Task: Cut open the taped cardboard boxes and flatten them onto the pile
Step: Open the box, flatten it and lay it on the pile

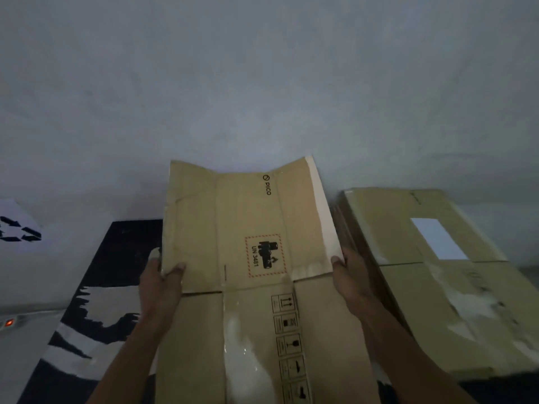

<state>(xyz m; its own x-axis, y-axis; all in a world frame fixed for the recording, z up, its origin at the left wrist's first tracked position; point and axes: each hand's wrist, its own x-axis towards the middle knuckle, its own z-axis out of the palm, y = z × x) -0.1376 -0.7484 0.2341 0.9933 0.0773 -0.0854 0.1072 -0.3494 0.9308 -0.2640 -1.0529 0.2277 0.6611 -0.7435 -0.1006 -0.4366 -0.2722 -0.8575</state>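
A brown cardboard box (245,228), opened and mostly flattened, is held up in front of me, its upper panel printed with "PICO" and a red-bordered UN 3481 label. Clear tape runs down its lower panel. My left hand (159,275) grips the panel's left edge, thumb on the front. My right hand (345,272) grips the right edge by a pale strip. To the right lies a pile of flattened boxes (423,272) with a white label on top.
A dark mat with white markings (96,301) lies on the floor at the left. Farther left is a white sheet with a recycling symbol (17,228), and a small red light (8,322) glows at the left edge. A pale wall fills the background.
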